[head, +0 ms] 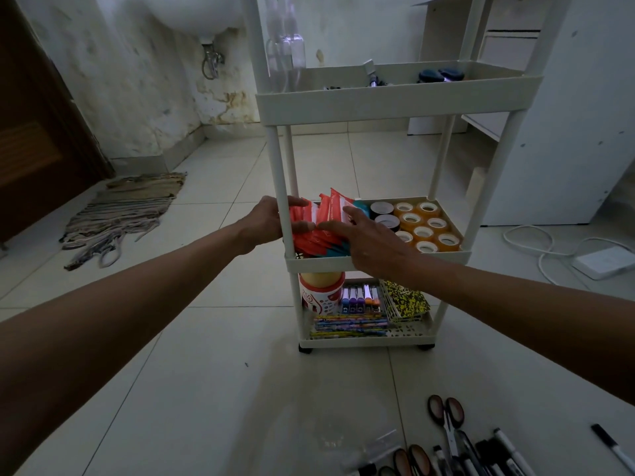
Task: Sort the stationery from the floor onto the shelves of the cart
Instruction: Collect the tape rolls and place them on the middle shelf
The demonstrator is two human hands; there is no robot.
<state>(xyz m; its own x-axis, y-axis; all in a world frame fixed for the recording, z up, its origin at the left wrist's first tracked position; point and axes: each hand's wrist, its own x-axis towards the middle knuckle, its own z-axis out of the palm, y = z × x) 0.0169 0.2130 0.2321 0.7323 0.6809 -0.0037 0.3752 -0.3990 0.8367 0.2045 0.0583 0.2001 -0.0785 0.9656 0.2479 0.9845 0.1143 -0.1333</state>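
Observation:
A white three-shelf cart (378,261) stands ahead on the tiled floor. Its middle shelf holds several red packets (323,218) at the left and several tape rolls (424,226) at the right. My left hand (271,219) reaches round the cart's front-left post, fingers touching the red packets from the left. From the right, my right hand (372,235) rests its straight fingers on the same packets. Scissors (446,419) and several markers (494,453) lie on the floor at the lower right.
The bottom shelf carries a round tub (321,293), glue sticks (360,298), pencils and a yellow patterned pad (407,300). The top shelf has clear bottles (287,53) and dark items. A rug (127,214) lies left; a white cable and adapter (604,262) lie right.

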